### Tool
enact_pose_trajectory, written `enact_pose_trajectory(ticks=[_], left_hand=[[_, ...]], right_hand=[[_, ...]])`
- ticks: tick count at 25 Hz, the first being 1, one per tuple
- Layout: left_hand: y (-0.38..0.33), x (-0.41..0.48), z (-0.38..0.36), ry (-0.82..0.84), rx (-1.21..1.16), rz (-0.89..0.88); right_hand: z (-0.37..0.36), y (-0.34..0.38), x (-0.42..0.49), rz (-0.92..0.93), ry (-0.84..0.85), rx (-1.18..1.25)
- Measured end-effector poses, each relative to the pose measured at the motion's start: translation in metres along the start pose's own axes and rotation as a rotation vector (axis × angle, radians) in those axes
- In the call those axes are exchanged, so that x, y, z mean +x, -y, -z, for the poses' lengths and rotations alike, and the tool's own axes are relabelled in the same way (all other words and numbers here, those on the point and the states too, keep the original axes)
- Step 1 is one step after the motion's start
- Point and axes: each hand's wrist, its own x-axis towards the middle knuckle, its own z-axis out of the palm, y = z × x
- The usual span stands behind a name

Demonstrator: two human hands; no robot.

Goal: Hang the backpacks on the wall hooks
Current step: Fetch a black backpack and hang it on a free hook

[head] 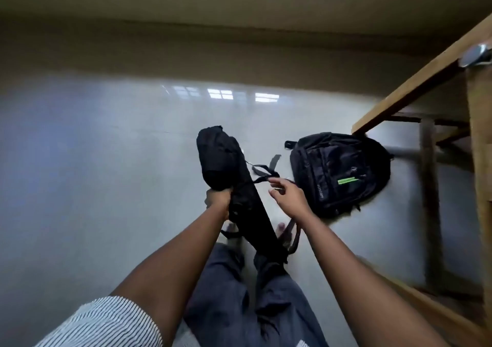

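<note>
A black backpack [221, 160] hangs in the air above my legs, its straps trailing down. My left hand [218, 200] grips the bag at its lower edge, fingers curled into the fabric. My right hand [286, 195] is just right of the bag, its fingertips touching a thin black strap [262, 177] that runs off the bag; whether it pinches the strap is unclear. A second black backpack with a green stripe [338, 172] lies flat on the floor to the right. No wall hooks are in view.
A wooden frame [415, 85] with legs and rungs stands at the right, a metal fitting [476, 55] on its top rail. A glossy pale tiled floor [106, 160] spreads left and ahead to a beige wall [186, 53].
</note>
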Motion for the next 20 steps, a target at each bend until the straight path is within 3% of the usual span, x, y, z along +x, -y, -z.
enact_pose_trajectory(ticks=[4, 12, 16, 20], left_hand=[[-0.030, 0.090, -0.081, 0.081, 0.241, -0.139], [-0.007, 0.236, -0.294, 0.236, 0.557, -0.367], [0.008, 0.296, -0.350, 0.254, 0.573, -0.375], [0.016, 0.328, -0.364, 0.251, 0.578, -0.402]], right_hand=[[0.012, -0.040, 0.107, -0.046, -0.104, -0.002], [0.048, -0.222, 0.283, -0.352, -0.337, 0.024], [0.036, -0.284, 0.348, -0.386, -0.295, 0.003], [0.006, -0.306, 0.369, -0.432, -0.254, -0.244]])
